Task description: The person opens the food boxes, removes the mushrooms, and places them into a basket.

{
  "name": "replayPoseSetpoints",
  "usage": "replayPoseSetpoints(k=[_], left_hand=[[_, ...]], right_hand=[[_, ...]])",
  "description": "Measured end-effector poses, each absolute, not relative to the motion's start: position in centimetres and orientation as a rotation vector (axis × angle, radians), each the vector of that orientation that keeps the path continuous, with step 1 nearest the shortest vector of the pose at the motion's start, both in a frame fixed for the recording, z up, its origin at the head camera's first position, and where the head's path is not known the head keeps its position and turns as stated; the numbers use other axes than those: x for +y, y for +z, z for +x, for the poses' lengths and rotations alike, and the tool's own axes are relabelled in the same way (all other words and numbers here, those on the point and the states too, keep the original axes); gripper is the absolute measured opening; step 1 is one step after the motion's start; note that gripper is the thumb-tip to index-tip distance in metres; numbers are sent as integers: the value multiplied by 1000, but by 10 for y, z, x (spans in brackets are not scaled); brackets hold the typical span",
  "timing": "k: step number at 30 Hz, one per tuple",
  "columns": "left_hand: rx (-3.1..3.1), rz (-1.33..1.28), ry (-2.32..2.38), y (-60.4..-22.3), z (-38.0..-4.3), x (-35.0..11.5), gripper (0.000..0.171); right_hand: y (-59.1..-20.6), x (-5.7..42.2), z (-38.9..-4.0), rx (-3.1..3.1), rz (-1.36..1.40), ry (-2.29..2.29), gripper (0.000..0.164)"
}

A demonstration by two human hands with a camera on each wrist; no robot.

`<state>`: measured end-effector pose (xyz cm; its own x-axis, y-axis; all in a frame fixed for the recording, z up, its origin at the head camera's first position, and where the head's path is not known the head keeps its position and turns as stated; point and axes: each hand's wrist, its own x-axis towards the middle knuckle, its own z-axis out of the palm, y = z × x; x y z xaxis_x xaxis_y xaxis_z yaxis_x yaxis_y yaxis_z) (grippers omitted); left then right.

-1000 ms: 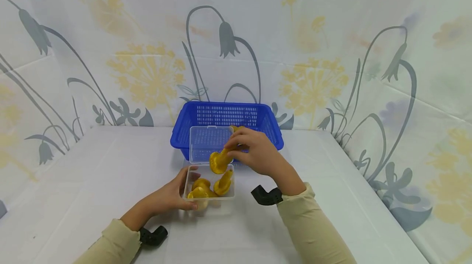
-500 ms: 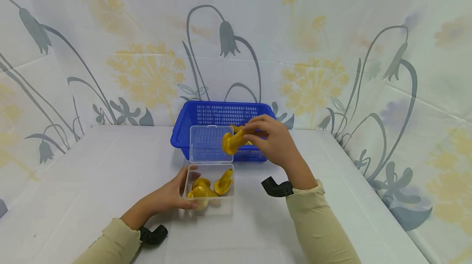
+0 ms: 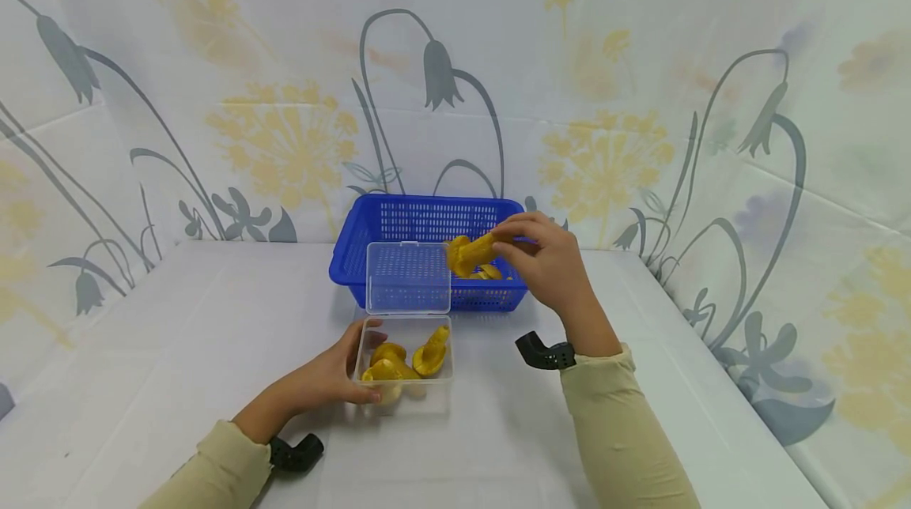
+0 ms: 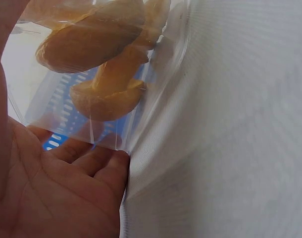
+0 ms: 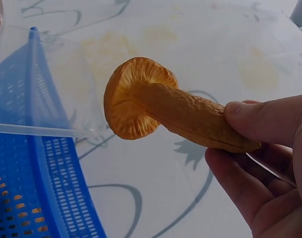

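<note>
In the head view, my right hand (image 3: 550,265) pinches a yellow mushroom (image 3: 475,254) by the end of its stem, over the front right of the blue basket. The right wrist view shows the ribbed underside of this mushroom's cap (image 5: 136,99), pointing away from the fingers. My left hand (image 3: 329,375) holds a clear plastic box (image 3: 434,397) at its left side, thumb at the front and fingers behind. Several yellow mushrooms (image 3: 431,354) lie inside it. Its hinged lid (image 3: 407,302) stands raised at the back, overlapping the basket in this view.
The blue perforated basket (image 3: 347,256) stands behind the box, against the flower-printed backdrop (image 3: 299,50). More yellow mushrooms (image 3: 489,272) lie in its right part. A white cloth (image 3: 235,319) covers the table. Black curved mounts (image 3: 544,352) sit on both wrists.
My right hand has lifted the mushroom from above the box and carried it back and to the right, over the basket. The left hand and the box have stayed in place.
</note>
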<state>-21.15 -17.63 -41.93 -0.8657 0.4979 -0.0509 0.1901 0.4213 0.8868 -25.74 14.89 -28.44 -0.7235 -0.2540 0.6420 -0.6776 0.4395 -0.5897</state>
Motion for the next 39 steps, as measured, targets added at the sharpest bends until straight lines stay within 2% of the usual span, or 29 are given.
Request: replayPoseSetpoints(k=[20,39], left_hand=[[2385,587,1417,-420,-211,-177,105],[2386,598,1400,-418,-211,-176,104]], right_hand=[[-305,155,-281,-2283,574,1280,19],[-329,147,-296,-2317,514,1242,14]])
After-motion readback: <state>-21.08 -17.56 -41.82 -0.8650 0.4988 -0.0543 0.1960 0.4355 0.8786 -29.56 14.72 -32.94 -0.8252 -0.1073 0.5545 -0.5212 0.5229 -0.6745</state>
